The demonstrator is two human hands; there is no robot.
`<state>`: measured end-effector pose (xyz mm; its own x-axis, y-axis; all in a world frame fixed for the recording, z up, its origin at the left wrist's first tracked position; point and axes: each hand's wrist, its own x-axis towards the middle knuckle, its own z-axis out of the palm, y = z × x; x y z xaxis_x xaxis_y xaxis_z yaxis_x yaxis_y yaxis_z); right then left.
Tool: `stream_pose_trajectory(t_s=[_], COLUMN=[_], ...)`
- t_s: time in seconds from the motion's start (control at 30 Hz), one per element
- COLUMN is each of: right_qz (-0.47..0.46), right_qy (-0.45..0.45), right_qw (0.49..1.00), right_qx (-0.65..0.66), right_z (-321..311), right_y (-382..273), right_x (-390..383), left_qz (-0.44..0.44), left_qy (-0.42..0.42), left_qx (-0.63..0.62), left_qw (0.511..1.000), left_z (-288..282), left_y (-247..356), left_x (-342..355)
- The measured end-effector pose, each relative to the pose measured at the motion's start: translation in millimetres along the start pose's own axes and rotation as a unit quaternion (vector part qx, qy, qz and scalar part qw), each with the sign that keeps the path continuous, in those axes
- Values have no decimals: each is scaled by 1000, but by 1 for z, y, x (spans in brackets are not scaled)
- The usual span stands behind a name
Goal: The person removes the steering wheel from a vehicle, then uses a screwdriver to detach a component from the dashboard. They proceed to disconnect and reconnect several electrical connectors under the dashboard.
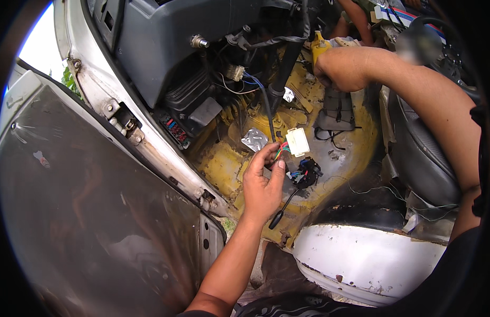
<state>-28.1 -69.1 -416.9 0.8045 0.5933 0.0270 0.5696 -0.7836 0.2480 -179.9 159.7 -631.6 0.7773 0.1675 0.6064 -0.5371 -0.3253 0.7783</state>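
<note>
Low over the bare yellow floor of a vehicle cab, my left hand [263,187] pinches a bundle of thin coloured wires [282,151]. A cream plastic connector [297,141] sits at the end of these wires, just beyond my fingertips. Beside it on the floor lies a black switch unit [308,173] with a long lever [277,217]. Farther right, my right hand [342,68] is closed with its knuckles up, next to a yellow metal part [321,45]. Its fingertips are turned down out of sight, so anything in them is hidden.
The open door [97,201] fills the left side. Ahead are a steering shaft [288,66], a hanging white connector [236,73] and a fuse box [174,130]. A grey seat [424,142] and white wheel arch [361,259] stand right. Another person's arm [357,18] shows at the top.
</note>
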Motion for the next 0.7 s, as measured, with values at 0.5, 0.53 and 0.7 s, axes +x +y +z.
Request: stream_pose_trajectory(t_s=[0.5, 0.53, 0.7], right_qz=[-65, -56, -50], right_qy=[-18, -32, -53], right_qw=[998, 998, 996], right_qx=[6, 16, 43], right_z=[7, 7, 5], right_y=[-17, -17, -19], right_x=[0, 1, -1], left_qz=[94, 91, 86], left_qy=[-137, -129, -114], left_qx=[241, 234, 211], left_qw=[956, 959, 967], left_z=[45, 43, 43], left_y=[-58, -57, -47], left_x=[-75, -74, -66])
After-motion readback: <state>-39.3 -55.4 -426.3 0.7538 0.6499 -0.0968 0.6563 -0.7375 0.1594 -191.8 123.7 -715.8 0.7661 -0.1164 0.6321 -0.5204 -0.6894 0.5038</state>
